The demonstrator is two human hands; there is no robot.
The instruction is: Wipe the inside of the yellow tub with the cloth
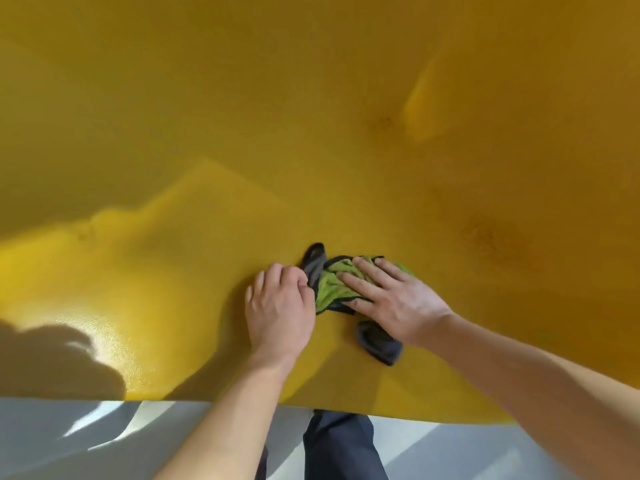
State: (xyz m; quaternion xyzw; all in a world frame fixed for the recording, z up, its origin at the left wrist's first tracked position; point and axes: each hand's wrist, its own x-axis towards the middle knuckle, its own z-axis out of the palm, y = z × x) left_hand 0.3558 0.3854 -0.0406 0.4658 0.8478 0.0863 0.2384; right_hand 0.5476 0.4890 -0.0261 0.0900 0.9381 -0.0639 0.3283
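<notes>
The yellow tub (311,133) fills nearly the whole head view, its textured inner surface curving away from me. A bunched green and grey cloth (332,285) lies on that surface near the lower middle. My right hand (391,299) rests flat on the cloth with its fingers spread, pressing it onto the tub. My left hand (280,306) is curled beside the cloth's left edge and pinches a grey fold of it. A grey corner of the cloth sticks out below my right hand.
The tub's near edge (207,398) runs across the bottom of the view. Below it are a grey floor (69,441) with bright light patches and my dark trouser legs (343,445). Darker marks (485,233) dot the tub at right.
</notes>
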